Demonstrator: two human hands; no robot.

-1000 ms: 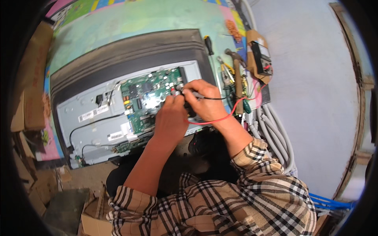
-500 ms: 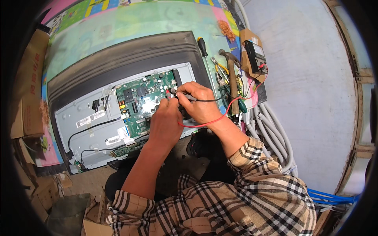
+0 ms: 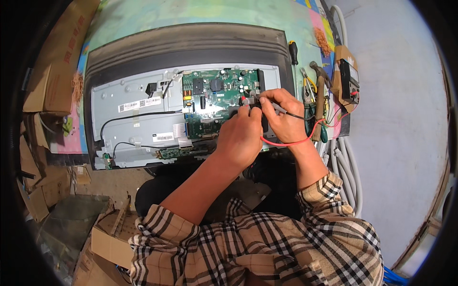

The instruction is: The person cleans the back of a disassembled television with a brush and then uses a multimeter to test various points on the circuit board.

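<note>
A green circuit board [image 3: 223, 98] is fixed to the grey metal back [image 3: 138, 126] of a flat-screen set lying on the table. Over the board's right part, my left hand [image 3: 240, 133] is closed round a red test probe [image 3: 244, 100], whose red end shows above the fingers. Close beside it, my right hand [image 3: 285, 119] pinches a black test probe [image 3: 276, 106] held at a slant. Where the two tips touch is hidden by my fingers. Red and black leads run right to an analog multimeter [image 3: 350, 80], propped against a small cardboard box.
Right of the set lie a hammer [image 3: 319, 97], a screwdriver [image 3: 293, 53], yellow-handled pliers [image 3: 309, 82] and a heap of copper-coloured wire [image 3: 322, 42]. Grey conduit [image 3: 347, 174] stands beside the table. Cardboard boxes [image 3: 57, 86] flank its left side.
The whole view has shifted, so the set, tools and hands sit farther right and most of the table higher. Both hands still hold their probes over the board's right part.
</note>
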